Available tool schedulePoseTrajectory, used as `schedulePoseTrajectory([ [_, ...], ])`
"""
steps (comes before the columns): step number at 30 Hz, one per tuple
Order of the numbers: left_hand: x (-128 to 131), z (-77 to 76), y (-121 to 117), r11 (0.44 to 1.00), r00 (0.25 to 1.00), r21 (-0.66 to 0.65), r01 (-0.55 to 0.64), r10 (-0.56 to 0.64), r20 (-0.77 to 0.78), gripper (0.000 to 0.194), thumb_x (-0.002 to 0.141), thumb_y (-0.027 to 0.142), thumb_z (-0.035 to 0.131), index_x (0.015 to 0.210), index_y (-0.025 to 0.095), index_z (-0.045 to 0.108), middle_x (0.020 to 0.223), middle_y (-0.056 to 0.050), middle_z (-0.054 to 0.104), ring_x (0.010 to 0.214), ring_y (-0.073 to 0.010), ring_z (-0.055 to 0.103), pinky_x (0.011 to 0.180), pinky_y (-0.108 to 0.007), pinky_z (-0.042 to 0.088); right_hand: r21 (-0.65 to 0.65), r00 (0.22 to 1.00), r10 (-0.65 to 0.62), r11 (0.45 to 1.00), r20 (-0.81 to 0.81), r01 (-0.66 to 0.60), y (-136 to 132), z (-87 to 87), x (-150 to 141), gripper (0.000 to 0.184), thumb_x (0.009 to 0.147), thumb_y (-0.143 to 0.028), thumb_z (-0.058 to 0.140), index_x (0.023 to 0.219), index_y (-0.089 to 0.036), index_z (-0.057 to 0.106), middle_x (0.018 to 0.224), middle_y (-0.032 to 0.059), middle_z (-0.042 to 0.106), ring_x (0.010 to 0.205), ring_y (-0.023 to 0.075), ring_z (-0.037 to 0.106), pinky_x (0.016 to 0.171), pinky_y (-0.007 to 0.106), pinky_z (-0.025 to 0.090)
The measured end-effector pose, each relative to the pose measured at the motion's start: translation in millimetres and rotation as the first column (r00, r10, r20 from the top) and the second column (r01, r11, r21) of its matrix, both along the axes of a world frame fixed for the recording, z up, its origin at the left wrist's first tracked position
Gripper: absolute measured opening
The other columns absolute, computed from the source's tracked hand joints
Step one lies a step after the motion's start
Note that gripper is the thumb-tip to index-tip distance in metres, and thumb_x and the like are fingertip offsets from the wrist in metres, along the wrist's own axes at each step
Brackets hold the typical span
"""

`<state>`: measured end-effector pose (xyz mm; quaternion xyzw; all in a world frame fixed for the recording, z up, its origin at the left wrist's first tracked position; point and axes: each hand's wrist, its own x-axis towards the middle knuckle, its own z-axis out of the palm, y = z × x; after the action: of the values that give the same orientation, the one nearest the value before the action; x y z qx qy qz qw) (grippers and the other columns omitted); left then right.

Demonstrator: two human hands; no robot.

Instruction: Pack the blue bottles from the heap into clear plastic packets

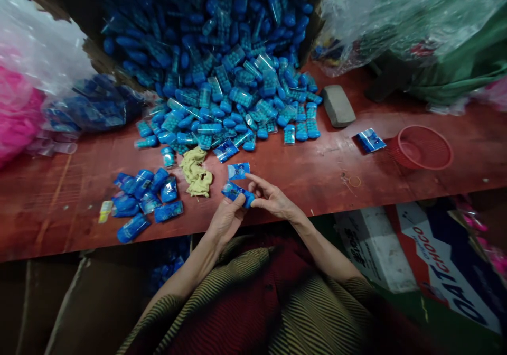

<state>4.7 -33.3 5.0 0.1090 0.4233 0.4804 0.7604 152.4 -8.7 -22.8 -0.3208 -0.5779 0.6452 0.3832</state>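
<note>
My left hand [228, 222] holds a small blue container with a printed blue sleeve [233, 190] just above the table's near edge, thumb on top. My right hand [274, 198] is at the container's right end, thumb against it, index finger stretched out above. Just beyond lies a flat blue printed sleeve [238, 170], with a small stack of blue sleeves [225, 150] behind it. To the left is a crumpled yellow-green lump [197, 173]. Several sleeved blue containers [144, 185] are grouped farther left.
A big heap of clear containers with blue caps and blue beads [237, 99] spills from a cardboard box [101, 64]. Rightward are a grey block [338, 105], more blue sleeves [371, 140] and a red plastic basket [423, 148]. Plastic bags [435, 27] flank the heap.
</note>
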Motion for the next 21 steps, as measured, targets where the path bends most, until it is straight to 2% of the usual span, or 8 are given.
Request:
schedulePoseTrajectory([
  [4,5.7,3.1,-2.1,1.000,0.999,0.011,-0.022,0.022,0.025,0.022,0.067,0.025,0.076,0.082,0.013,0.067,0.078,-0.003,0.070,0.079,-0.0155,0.066,0.087,-0.032,0.050,0.007,0.999,-0.023,1.000,0.030,0.022,-0.1,0.1,0.3,0.057,0.082,-0.024,0.058,0.136,-0.030,0.040,0.090,-0.0019,0.045,0.065,0.0078,0.036,0.070,0.024,0.042],
  [8,1.7,4.4,-3.4,0.999,1.000,0.031,0.014,-0.014,0.025,0.029,0.066,0.022,0.076,0.091,0.013,0.067,0.087,-0.006,0.071,0.087,-0.0182,0.066,0.090,-0.034,0.049,-0.038,1.000,0.010,0.999,-0.024,-0.011,0.2,0.4,-0.7,0.060,0.082,-0.028,0.057,0.138,-0.029,0.036,0.095,-0.0006,0.045,0.074,0.0091,0.043,0.077,0.025,0.043],
  [16,5.0,7.7,-5.1,0.998,0.998,0.011,-0.058,0.058,-0.032,0.027,0.062,0.024,0.079,0.084,0.013,0.067,0.080,-0.004,0.071,0.093,-0.0208,0.065,0.091,-0.036,0.049,-0.095,0.998,0.031,0.995,-0.050,-0.036,-0.6,-4.0,-4.8,0.061,0.080,-0.028,0.061,0.137,-0.030,0.039,0.092,-0.0013,0.048,0.075,0.0095,0.044,0.077,0.025,0.044],
  [21,1.6,10.6,-3.7,1.000,1.000,0.003,0.013,-0.013,-0.011,0.021,0.069,0.022,0.074,0.087,0.012,0.067,0.084,-0.006,0.072,0.092,-0.0208,0.066,0.091,-0.036,0.049,-0.103,0.999,0.034,0.994,-0.031,-0.037,0.0,-2.8,-2.2,0.064,0.079,-0.028,0.062,0.138,-0.031,0.037,0.093,-0.0013,0.051,0.078,0.0104,0.048,0.080,0.028,0.045],
])
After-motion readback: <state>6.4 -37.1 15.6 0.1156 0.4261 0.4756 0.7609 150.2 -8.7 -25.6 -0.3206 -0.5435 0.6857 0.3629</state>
